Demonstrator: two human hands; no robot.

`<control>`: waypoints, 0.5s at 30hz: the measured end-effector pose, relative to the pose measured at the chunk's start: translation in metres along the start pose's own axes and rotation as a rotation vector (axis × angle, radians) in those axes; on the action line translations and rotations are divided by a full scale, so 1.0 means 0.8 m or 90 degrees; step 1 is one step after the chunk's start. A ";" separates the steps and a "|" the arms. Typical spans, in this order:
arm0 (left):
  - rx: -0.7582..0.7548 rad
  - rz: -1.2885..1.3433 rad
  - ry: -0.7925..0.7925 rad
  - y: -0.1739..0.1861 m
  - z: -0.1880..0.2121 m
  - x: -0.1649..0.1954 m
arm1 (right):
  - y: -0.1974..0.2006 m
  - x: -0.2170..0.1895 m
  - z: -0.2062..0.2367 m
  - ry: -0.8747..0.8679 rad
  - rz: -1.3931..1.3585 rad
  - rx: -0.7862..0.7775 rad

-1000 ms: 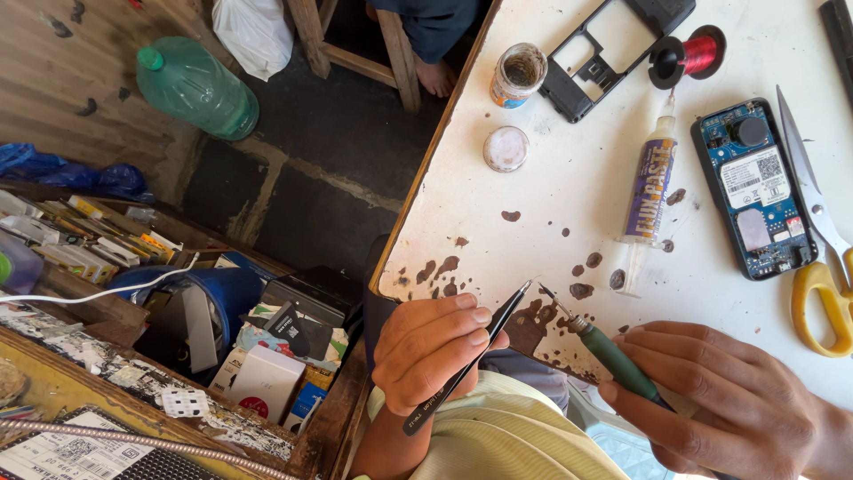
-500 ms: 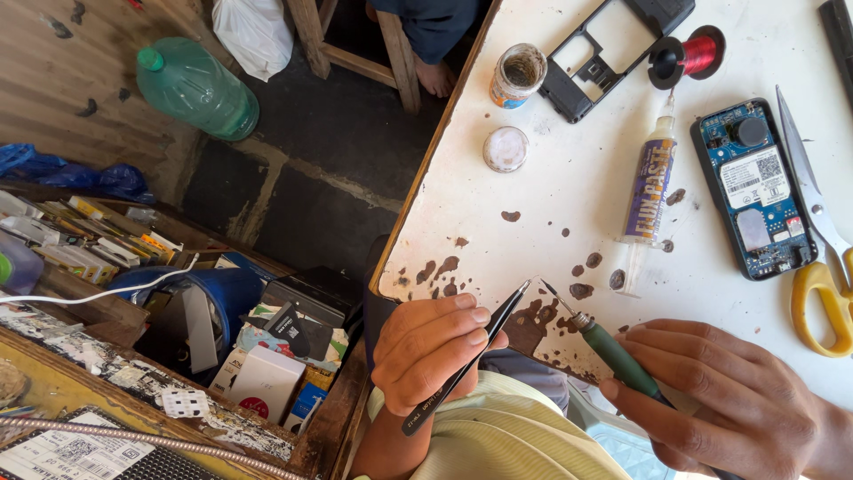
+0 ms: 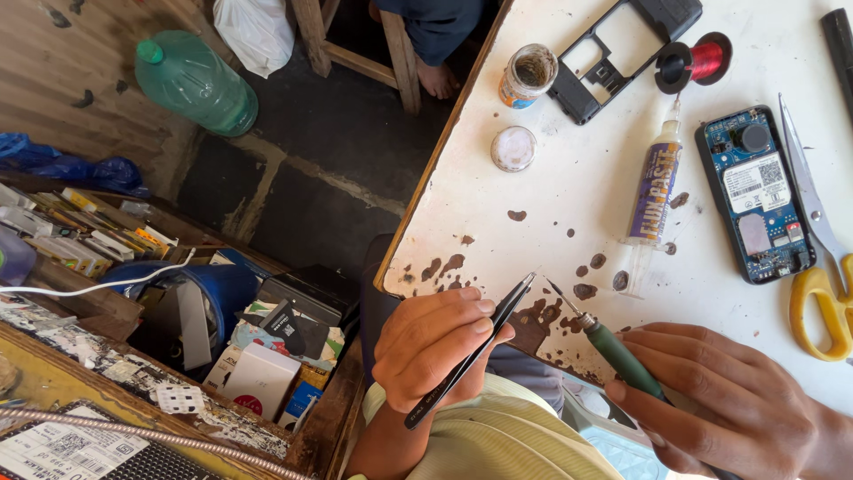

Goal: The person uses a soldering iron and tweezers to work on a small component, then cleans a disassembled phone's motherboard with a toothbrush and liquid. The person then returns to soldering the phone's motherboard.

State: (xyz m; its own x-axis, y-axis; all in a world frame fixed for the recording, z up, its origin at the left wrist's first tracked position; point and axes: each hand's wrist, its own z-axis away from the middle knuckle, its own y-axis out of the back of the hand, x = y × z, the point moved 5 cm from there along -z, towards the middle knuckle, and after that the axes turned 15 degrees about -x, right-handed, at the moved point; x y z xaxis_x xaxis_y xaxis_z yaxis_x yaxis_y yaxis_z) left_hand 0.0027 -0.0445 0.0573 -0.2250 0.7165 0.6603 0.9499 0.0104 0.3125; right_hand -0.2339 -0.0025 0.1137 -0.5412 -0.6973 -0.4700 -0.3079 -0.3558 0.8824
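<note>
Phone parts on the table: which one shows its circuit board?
The blue opened phone between the flux syringe and the scissors. The black frame by the red wire spool is an empty shell.

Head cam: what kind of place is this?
Probably a small phone repair bench: an opened phone with bare circuit board, a flux syringe, black tweezers and a green-handled soldering iron in hand.

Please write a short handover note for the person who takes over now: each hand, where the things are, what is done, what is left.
Left hand holds black tweezers, tips over the table edge.
Right hand holds a green-handled soldering iron, tip near the tweezer tips.
The opened phone board lies untouched to the right, syringe of flux beside it, scissors further right.
Done: phone already opened, black frame set aside.
Left: neither tool has reached the board yet.
</note>
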 end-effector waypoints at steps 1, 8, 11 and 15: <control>-0.001 0.002 -0.002 0.000 0.000 0.000 | 0.000 0.001 0.000 0.010 -0.003 -0.004; 0.008 -0.003 -0.013 -0.001 0.002 -0.001 | -0.004 0.003 0.003 0.001 -0.007 -0.006; 0.006 -0.001 -0.009 -0.002 0.004 -0.001 | -0.002 0.002 0.004 -0.032 -0.013 0.004; 0.005 -0.002 -0.010 -0.002 0.005 -0.001 | 0.001 0.001 0.000 0.010 -0.007 0.002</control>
State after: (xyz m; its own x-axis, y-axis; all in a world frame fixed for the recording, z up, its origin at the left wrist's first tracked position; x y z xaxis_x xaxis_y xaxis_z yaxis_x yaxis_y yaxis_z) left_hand 0.0023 -0.0425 0.0534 -0.2248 0.7273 0.6484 0.9507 0.0179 0.3095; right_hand -0.2345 -0.0036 0.1137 -0.5255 -0.7029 -0.4793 -0.3159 -0.3619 0.8770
